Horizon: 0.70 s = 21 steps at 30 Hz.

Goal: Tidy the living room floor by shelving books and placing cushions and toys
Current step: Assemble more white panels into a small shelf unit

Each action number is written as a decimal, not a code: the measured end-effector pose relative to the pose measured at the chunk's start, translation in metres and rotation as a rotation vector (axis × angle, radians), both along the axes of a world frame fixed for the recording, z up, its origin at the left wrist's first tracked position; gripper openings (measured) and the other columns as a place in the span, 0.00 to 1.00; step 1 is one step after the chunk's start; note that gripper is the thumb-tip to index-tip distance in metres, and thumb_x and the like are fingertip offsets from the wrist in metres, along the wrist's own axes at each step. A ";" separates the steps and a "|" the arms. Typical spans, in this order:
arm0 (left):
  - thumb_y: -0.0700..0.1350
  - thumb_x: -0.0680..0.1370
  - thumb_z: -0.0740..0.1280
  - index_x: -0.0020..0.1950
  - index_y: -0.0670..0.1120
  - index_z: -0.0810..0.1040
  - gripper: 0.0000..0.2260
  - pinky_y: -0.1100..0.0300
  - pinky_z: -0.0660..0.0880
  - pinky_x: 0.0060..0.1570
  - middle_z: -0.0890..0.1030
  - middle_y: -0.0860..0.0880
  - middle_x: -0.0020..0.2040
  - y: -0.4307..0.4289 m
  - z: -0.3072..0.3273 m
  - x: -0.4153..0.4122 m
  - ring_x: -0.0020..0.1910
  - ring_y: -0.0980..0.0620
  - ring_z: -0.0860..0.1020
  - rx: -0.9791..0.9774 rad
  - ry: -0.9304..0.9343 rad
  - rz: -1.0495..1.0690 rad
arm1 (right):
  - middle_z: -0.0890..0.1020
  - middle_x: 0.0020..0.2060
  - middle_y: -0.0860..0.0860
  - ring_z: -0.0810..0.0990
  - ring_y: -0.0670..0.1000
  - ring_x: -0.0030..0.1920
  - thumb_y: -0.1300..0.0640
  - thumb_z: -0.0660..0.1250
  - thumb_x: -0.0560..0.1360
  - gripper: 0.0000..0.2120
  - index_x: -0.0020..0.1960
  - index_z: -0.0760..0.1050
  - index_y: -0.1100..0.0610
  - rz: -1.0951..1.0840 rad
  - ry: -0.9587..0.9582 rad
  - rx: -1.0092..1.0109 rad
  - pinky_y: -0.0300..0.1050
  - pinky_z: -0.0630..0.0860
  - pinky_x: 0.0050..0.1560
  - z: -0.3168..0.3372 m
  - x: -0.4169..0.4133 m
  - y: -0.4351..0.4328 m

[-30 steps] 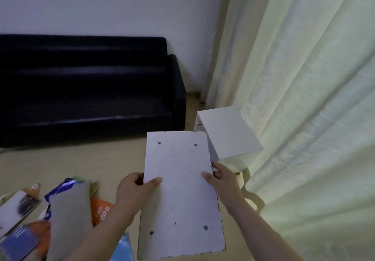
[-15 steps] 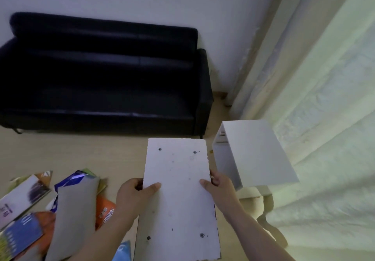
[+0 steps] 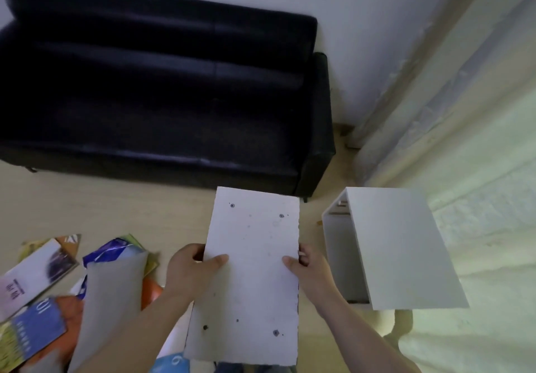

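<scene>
I hold a flat white board (image 3: 249,274) with small screw holes out in front of me, above the floor. My left hand (image 3: 190,268) grips its left edge, thumb on top. My right hand (image 3: 309,269) grips its right edge the same way. A small white shelf unit (image 3: 397,245) stands just to the right of the board, its open side facing left. Several books and magazines (image 3: 34,294) lie scattered on the floor at the lower left, with a grey cushion (image 3: 107,308) on top of them.
A black sofa (image 3: 162,88) stands against the white wall ahead. Pale curtains (image 3: 478,128) hang along the right side down to the wooden floor (image 3: 101,210). A blue item (image 3: 171,365) lies on the floor under the board's near edge.
The view has tilted down and shifted left, showing more of the sofa and the shelf unit's open side. Both hands keep the same hold on the board.
</scene>
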<state>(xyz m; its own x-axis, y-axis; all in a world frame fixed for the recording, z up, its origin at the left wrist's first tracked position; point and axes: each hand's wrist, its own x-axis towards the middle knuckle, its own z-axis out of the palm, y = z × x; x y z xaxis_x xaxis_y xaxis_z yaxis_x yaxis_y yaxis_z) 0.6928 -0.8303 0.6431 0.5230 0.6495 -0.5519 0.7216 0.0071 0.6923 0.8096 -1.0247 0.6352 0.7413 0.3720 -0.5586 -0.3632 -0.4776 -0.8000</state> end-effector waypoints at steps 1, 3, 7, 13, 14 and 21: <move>0.48 0.73 0.72 0.49 0.49 0.79 0.08 0.60 0.74 0.37 0.82 0.52 0.44 0.003 -0.004 0.006 0.43 0.52 0.79 0.006 0.012 0.006 | 0.84 0.46 0.45 0.83 0.42 0.43 0.59 0.67 0.77 0.11 0.58 0.74 0.54 0.016 0.012 -0.005 0.32 0.76 0.36 -0.006 0.008 0.005; 0.47 0.73 0.72 0.48 0.48 0.79 0.07 0.60 0.74 0.37 0.82 0.52 0.43 0.009 -0.016 0.015 0.42 0.52 0.79 0.004 0.038 0.031 | 0.84 0.46 0.46 0.83 0.43 0.43 0.60 0.67 0.77 0.12 0.59 0.73 0.55 0.046 0.027 -0.020 0.32 0.76 0.36 -0.019 0.024 0.015; 0.47 0.72 0.73 0.46 0.48 0.80 0.05 0.54 0.78 0.46 0.83 0.51 0.43 0.028 -0.055 0.029 0.44 0.49 0.81 -0.053 0.078 0.088 | 0.84 0.47 0.49 0.83 0.44 0.43 0.60 0.67 0.77 0.12 0.59 0.72 0.57 0.099 0.067 -0.049 0.32 0.76 0.35 -0.054 0.049 0.039; 0.47 0.72 0.73 0.37 0.49 0.78 0.07 0.60 0.76 0.34 0.82 0.50 0.37 0.069 -0.122 0.043 0.39 0.48 0.81 -0.050 0.159 0.134 | 0.83 0.49 0.51 0.83 0.47 0.45 0.60 0.67 0.77 0.11 0.58 0.72 0.58 0.162 0.127 -0.109 0.34 0.77 0.38 -0.119 0.068 0.091; 0.47 0.72 0.73 0.38 0.48 0.79 0.06 0.59 0.76 0.31 0.82 0.49 0.37 0.078 -0.137 0.045 0.38 0.48 0.81 -0.054 0.166 0.140 | 0.83 0.49 0.51 0.83 0.47 0.45 0.60 0.67 0.77 0.11 0.58 0.72 0.58 0.169 0.133 -0.116 0.36 0.78 0.39 -0.135 0.070 0.101; 0.48 0.72 0.72 0.38 0.47 0.79 0.06 0.63 0.71 0.28 0.80 0.52 0.33 0.134 -0.243 0.057 0.35 0.54 0.79 -0.025 0.214 0.101 | 0.82 0.44 0.49 0.82 0.50 0.43 0.59 0.68 0.76 0.07 0.52 0.72 0.55 0.180 0.129 -0.202 0.42 0.78 0.41 -0.238 0.075 0.157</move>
<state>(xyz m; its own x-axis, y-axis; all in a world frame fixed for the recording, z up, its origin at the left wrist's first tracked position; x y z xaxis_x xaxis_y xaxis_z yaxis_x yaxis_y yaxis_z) 0.7493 -0.6967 0.3998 0.3252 0.6775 -0.6597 0.8466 0.1023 0.5223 0.8850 -0.8676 0.3969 0.5915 0.3627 -0.7201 -0.3508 -0.6884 -0.6349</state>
